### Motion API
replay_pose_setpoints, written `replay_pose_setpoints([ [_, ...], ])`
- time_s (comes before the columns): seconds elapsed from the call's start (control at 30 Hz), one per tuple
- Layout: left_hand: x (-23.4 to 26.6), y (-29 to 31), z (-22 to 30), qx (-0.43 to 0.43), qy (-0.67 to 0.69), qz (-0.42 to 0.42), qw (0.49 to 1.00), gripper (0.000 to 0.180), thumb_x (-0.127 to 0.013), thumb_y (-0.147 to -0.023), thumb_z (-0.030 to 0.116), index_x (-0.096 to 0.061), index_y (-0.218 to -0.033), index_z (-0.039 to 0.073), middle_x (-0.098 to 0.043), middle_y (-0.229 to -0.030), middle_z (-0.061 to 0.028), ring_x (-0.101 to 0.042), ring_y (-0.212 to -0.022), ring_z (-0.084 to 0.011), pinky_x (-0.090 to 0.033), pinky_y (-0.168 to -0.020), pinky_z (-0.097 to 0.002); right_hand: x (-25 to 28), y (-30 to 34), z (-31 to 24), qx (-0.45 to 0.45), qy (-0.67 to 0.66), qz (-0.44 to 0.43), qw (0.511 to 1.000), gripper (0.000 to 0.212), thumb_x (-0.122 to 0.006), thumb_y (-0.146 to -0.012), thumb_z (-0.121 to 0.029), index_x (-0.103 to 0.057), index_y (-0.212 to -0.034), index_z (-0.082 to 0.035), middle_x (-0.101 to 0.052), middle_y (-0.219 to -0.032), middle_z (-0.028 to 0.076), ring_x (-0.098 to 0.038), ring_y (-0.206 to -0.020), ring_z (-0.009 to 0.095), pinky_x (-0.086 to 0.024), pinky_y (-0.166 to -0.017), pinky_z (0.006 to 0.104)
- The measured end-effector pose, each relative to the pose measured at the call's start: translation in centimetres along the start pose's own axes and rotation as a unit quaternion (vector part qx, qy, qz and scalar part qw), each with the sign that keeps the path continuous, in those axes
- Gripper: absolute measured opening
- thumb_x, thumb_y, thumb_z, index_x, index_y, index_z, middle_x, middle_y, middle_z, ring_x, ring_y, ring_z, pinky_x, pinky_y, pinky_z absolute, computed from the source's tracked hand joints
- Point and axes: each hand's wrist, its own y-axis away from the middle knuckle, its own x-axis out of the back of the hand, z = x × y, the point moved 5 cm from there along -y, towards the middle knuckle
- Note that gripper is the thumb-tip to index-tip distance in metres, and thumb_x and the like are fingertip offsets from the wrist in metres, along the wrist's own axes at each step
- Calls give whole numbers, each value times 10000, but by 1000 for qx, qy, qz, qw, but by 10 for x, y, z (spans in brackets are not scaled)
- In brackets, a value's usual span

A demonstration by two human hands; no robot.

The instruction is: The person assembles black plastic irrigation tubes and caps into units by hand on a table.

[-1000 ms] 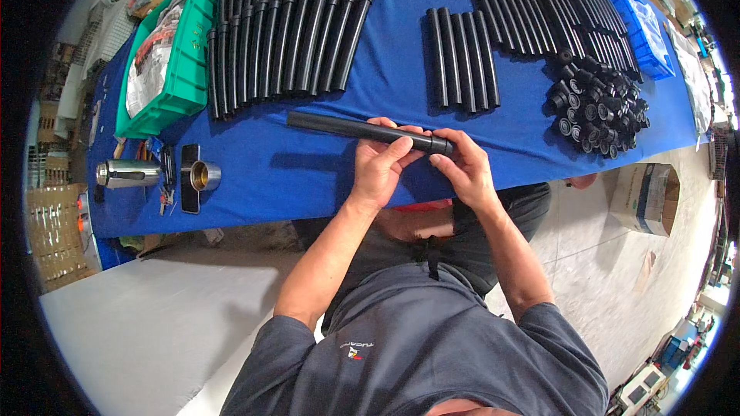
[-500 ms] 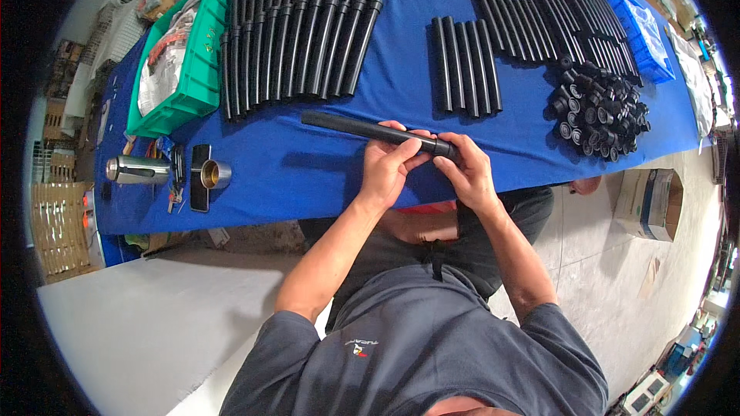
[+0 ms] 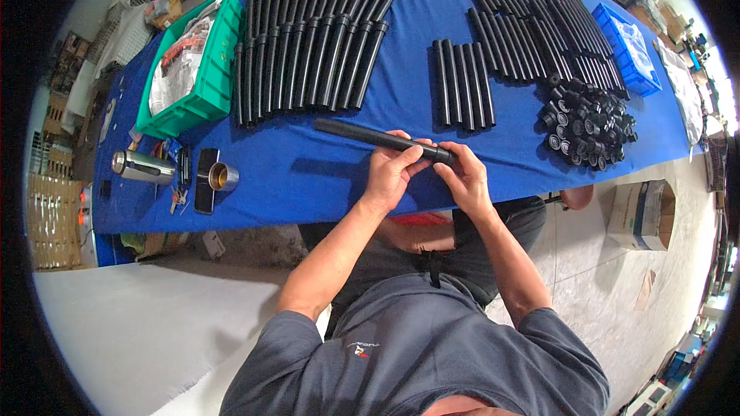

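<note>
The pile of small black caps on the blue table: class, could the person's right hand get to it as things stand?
Probably yes. The pile of small black caps lies uncovered on the blue table, right of the right hand, but that hand first must let go of the black tube.

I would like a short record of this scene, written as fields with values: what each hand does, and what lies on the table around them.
left hand: grips the black tube near its right end
right hand: holds the right end of the same tube
tube position: lifted over the near edge of the blue table, pointing left
far left: green bin with bagged parts
middle: long row of black tubes, then a short row of five
right: pile of small black caps, blue bin
near left: metal cylinder
</note>
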Motion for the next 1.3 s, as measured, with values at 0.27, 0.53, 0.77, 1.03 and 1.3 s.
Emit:
replay_pose_setpoints([
  [0.27, 20, -9, 29, 20, 62, -41, 997, 188, -586, -957, 73, -577, -1144, 91, -636, -1201, -194, -577, -1210, -355, -525, -978, -529, 13, 0, 8, -42, -89, 14, 995, 357, -745, -838, -107, -596, -1138, 14, -637, -955, 62, -628, -884, 122, -512, -770, 293],
  [0.53, 19, -5, 25, 3, 54, -36, 998, 169, -567, -969, 74, -573, -1137, 91, -635, -1193, -189, -564, -1225, -357, -521, -989, -538, 8, -12, 2, -40, 29, -44, 998, 344, -746, -833, -147, -603, -1111, -4, -638, -900, 129, -636, -819, 239, -497, -724, 341],
  [0.77, 22, -4, 27, 1, 59, -52, 997, 175, -572, -969, 87, -574, -1143, 89, -634, -1194, -183, -571, -1215, -358, -539, -971, -525, 10, -17, -14, 15, 112, -107, 988, 368, -740, -826, -138, -571, -1126, -10, -621, -963, 171, -640, -892, 349, -504, -751, 393],
  [1.03, 19, -5, 27, 9, 74, -33, 997, 193, -579, -954, 51, -582, -1144, 84, -640, -1189, -185, -559, -1229, -362, -519, -997, -525, 4, -8, -10, 35, 51, -4, 998, 462, -786, -787, -113, -553, -1173, -13, -640, -1013, 147, -654, -937, 273, -513, -800, 382],
  [1.3, 22, -6, 24, 9, 85, -62, 994, 201, -587, -942, 31, -586, -1137, 75, -641, -1185, -190, -568, -1217, -360, -537, -979, -515, -2, -4, 14, -140, -123, -36, 982, 351, -781, -817, -164, -602, -1073, -3, -613, -721, 30, -591, -661, 94, -475, -596, 265],
])
